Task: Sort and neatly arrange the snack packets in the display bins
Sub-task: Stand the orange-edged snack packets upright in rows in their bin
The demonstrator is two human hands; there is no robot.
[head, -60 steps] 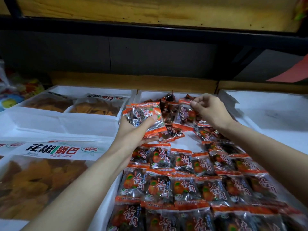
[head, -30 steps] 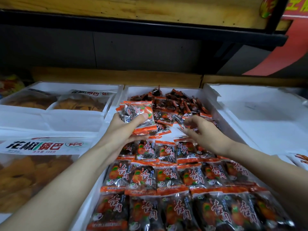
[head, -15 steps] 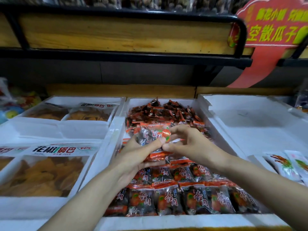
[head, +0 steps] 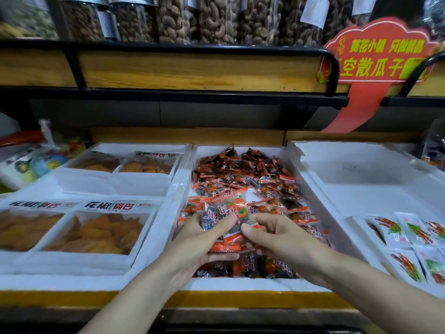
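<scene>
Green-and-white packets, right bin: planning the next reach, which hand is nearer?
Right. The right hand sits left of the green-and-white packets, over the middle bin; the left hand is farther left.

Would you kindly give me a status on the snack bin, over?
Left hand holds the packet stack over the middle bin. Right hand pinches its lower corner. Loose pile at the back unsorted. Nothing in the way.

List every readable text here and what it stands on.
"空散瓜子" on the red sign; its smaller top line is blurred.
"花椒锅巴" on the crisp bag label.
Orange packets: print too blurred to read.
Jar tags: unreadable.
</scene>
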